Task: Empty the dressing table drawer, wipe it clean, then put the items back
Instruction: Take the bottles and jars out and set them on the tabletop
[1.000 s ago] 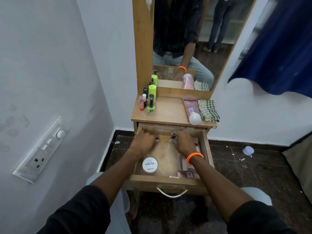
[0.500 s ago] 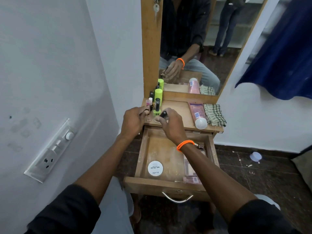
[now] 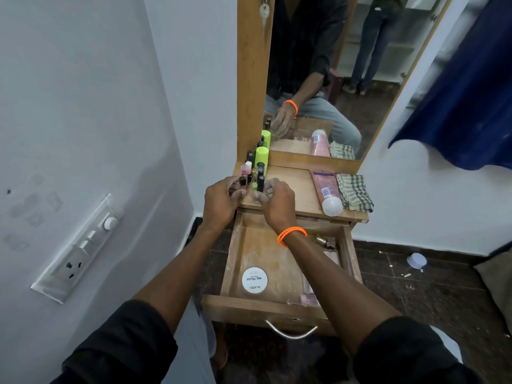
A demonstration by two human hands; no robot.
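Both hands have come up out of the drawer (image 3: pixel 234 259) to the tabletop (image 3: pixel 293 187) at eleven o'clock, left hand (image 3: pixel 220 202) pinching a small bottle (image 3: pixel 243 182), right hand (image 3: pixel 278 203) a black-capped one (image 3: pixel 260 184), so emptying continues, round tin (image 3: pixel 254 280) left inside

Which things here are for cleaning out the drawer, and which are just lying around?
For the job:
drawer
round tin
small bottles
pink tube
checked cloth
left hand
right hand

Just lying about:
white cap on floor
blue curtain
wall switches
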